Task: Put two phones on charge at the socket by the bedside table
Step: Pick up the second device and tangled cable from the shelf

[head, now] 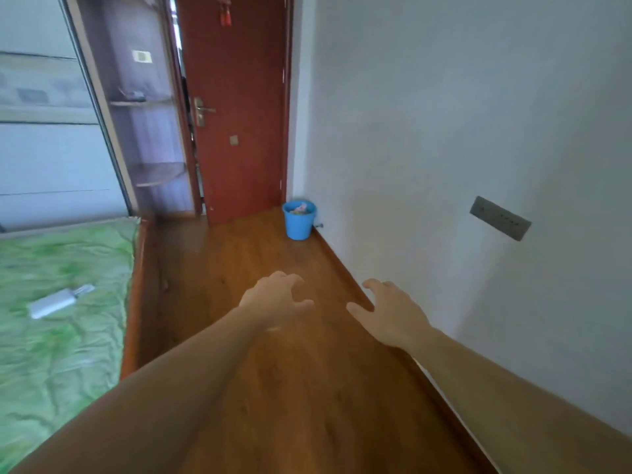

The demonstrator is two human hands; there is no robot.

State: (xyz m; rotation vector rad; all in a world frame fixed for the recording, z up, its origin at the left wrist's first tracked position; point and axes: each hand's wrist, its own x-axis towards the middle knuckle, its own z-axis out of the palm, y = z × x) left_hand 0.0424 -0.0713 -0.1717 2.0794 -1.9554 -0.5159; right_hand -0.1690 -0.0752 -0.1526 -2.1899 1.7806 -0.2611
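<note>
Both my arms reach forward over the wooden floor. My left hand [277, 297] hangs with its fingers curled loosely and holds nothing. My right hand [390, 311] is spread open close to the white wall, also holding nothing. A grey socket plate [500, 217] is set in the right wall, above and to the right of my right hand. A white oblong object with a cable [58, 301] lies on the green bedspread at the left; blur hides what it is. No phone and no bedside table are in view.
The bed with its green cover [61, 336] and wooden frame fills the left side. A blue bucket [299, 218] stands in the far corner by a red-brown door [236, 107]. A corner shelf unit [147, 131] stands left of the door. Wooden floor runs between bed and wall.
</note>
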